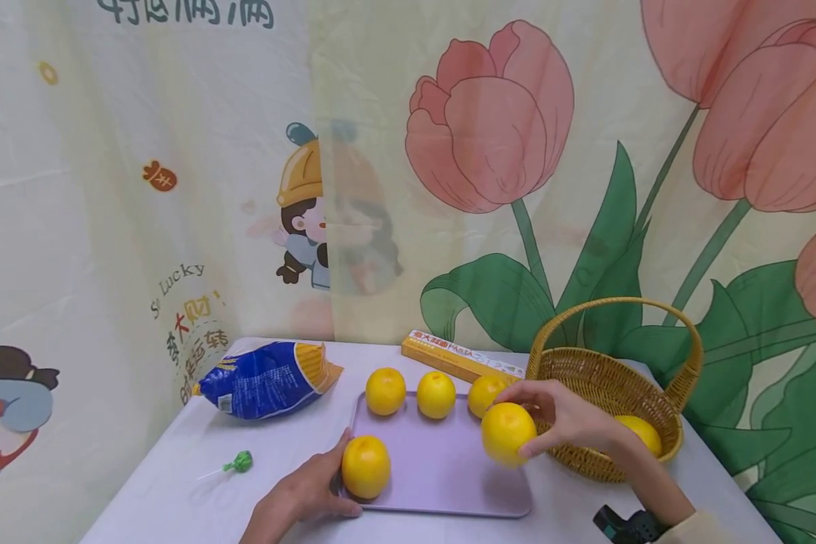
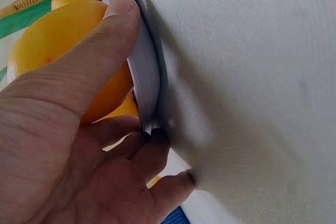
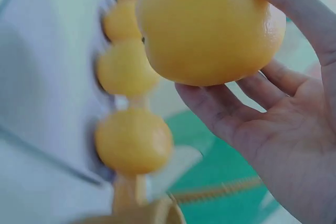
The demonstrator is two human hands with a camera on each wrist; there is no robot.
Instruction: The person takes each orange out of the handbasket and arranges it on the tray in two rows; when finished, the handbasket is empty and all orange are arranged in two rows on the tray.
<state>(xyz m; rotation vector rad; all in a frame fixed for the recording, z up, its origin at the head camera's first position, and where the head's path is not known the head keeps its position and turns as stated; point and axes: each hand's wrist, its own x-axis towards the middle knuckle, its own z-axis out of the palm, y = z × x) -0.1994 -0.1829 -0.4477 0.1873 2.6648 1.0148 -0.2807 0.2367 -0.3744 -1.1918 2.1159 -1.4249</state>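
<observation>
My right hand (image 1: pixel 561 412) grips an orange (image 1: pixel 508 434) between thumb and fingers, above the right side of the lilac tray (image 1: pixel 442 483). In the right wrist view that orange (image 3: pixel 210 24) fills the top, with fingers beneath it. My left hand (image 1: pixel 306 483) holds the tray's near left corner, thumb along the front rim and fingers by the left side. Close to it, another orange (image 1: pixel 366 467) sits on the tray. Along the tray's far edge stand three more: a left orange (image 1: pixel 385 391), a middle orange (image 1: pixel 437 394) and a right orange (image 1: pixel 486 393), partly hidden.
A wicker basket (image 1: pixel 612 366) with a raised handle stands on the right, an orange (image 1: pixel 641 434) inside it. Behind the tray lies a pasta box (image 1: pixel 449 359). On the left are a blue bag (image 1: pixel 265 381) and a green lollipop (image 1: pixel 242 462). A printed curtain hangs behind.
</observation>
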